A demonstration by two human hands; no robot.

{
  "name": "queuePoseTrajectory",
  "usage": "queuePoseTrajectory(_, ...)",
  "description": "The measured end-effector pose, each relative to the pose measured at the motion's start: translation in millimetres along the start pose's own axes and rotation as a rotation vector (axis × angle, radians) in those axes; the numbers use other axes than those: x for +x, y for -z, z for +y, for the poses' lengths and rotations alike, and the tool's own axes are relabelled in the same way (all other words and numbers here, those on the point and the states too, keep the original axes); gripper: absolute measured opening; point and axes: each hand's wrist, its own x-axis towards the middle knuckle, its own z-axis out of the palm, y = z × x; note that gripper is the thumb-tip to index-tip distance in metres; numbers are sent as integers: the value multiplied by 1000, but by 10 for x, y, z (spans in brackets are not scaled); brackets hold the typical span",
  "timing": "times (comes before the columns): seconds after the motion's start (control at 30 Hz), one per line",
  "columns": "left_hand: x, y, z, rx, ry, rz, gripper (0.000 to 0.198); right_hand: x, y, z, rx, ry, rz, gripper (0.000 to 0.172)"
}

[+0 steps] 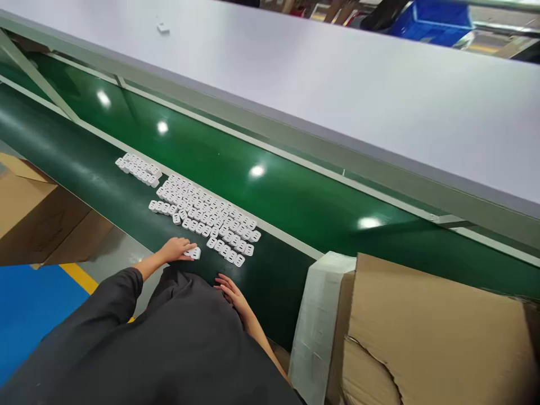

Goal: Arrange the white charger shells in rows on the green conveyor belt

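Several small white plastic parts (202, 214) lie in tidy rows on a green conveyor belt (295, 197). A smaller group of the same white parts (138, 169) lies further left. My left hand (177, 249) rests on the belt's near edge, fingers curled over one or two white parts (194, 253) at the near end of the rows. My right hand (230, 292) lies at the belt's near edge, against my dark top, fingers loosely stretched and holding nothing. My dark grey sleeve (105, 315) covers the left arm.
A torn cardboard box (434, 332) with a white wrapped bundle (320, 315) stands at the right on the belt edge. A grey shelf (337, 84) runs above the belt, one small white piece (162, 27) on it. Another cardboard box (29, 214) sits at left over a blue floor (25, 304).
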Motion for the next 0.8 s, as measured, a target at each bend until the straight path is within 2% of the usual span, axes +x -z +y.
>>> queuePoseTrajectory(0.23, -227, 529, -864, 182, 69, 11, 51, -42, -67, -70, -102, 4, 34, 65)
queuePoseTrajectory(0.4, -157, 741, -1209, 253, 49, -12, 63, -22, -51, -104, -125, -15, 41, 61)
queuePoseTrajectory(0.5, -51, 807, -1334, 276, 23, -23, 69, 10, -39, -115, -142, -26, 37, 59)
queuePoseTrajectory(0.63, 21, 940, -1330, 309, -28, 29, 54, -23, -29, -145, -179, 11, 66, 60)
queuePoseTrajectory(0.73, -61, 989, -1175, 340, -111, 163, 50, -216, -1, -198, -207, 91, 166, 58)
queuePoseTrajectory(0.77, -80, 969, -1142, 351, -122, 246, 49, -311, 20, -223, -216, 120, 218, 56)
queuePoseTrajectory(0.8, -65, 928, -1122, 367, -85, 386, 47, -419, 49, -252, -224, 148, 277, 52)
